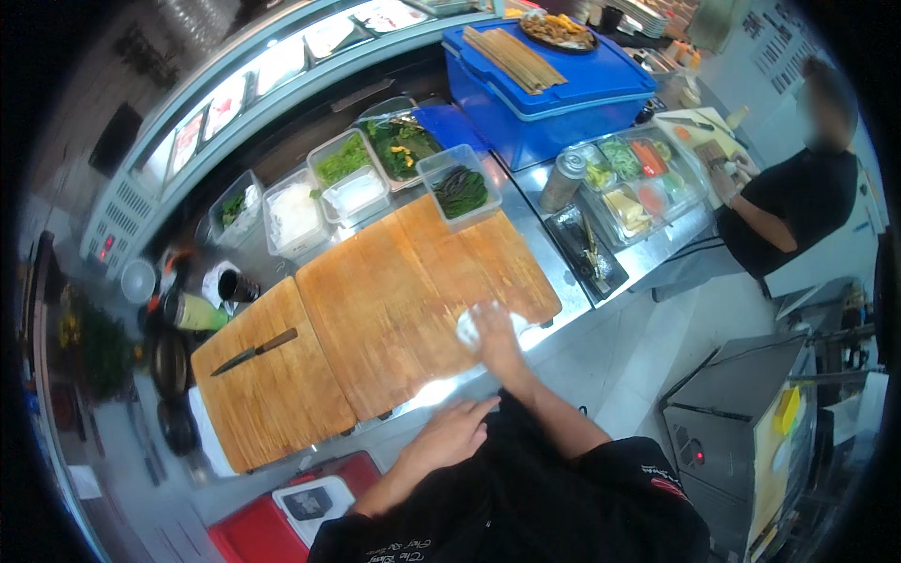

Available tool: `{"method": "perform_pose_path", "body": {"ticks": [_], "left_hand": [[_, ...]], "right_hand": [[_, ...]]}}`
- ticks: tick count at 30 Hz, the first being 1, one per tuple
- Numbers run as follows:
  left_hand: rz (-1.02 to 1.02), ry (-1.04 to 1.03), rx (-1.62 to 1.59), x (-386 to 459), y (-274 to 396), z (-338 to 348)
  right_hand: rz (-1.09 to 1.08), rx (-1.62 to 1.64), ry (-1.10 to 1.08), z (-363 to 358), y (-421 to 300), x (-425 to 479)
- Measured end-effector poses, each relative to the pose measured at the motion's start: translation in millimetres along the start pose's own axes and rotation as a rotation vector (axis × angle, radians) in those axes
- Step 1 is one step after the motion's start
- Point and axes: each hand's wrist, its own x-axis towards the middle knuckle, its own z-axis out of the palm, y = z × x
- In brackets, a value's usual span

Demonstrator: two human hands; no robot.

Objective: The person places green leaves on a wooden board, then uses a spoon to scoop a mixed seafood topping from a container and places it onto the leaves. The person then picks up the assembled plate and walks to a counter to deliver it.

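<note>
My right hand (496, 341) presses a white cloth (466, 329) onto the wooden cutting board (373, 295), close to its near right edge. Just in front of my body, short of the counter edge, hovers my left hand (450, 431), holding nothing, fingers extended. A second, adjoining wooden board (281, 415) lies to the left. On it rests a kitchen knife (257, 350) with a brown handle, its blade pointing left. At the far edge of the larger board stands a clear plastic tub of dark green leaves (461, 193).
Tubs of white shreds (295, 214) and greens (345, 162) line the back. A blue cooler (549, 112) stands beyond. To the right are a drink can (563, 181), a black tray with tweezers (588, 246) and a divided vegetable container (640, 179). Another person (788, 183) works at far right.
</note>
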Motion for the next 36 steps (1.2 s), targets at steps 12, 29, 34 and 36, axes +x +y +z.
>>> {"method": "perform_pose_path", "body": {"ticks": [12,29,34,36], "left_hand": [[-0.094,0.003,0.099,3.1,9.2,-5.0],[-0.235,-0.091,0.066,48.5,58.5,5.8],[-0.141,-0.147,0.058,47.8,34.9,11.2],[-0.089,-0.152,0.093,46.2,33.2,3.2]], "right_hand": [[0.419,-0.102,0.146,-58.8,126.2,100.8],[0.371,-0.092,-0.309,4.3,169.8,231.0],[0.359,-0.057,-0.406,-14.0,176.3,183.9],[0.366,-0.129,-0.448,-20.7,176.3,155.9]]}}
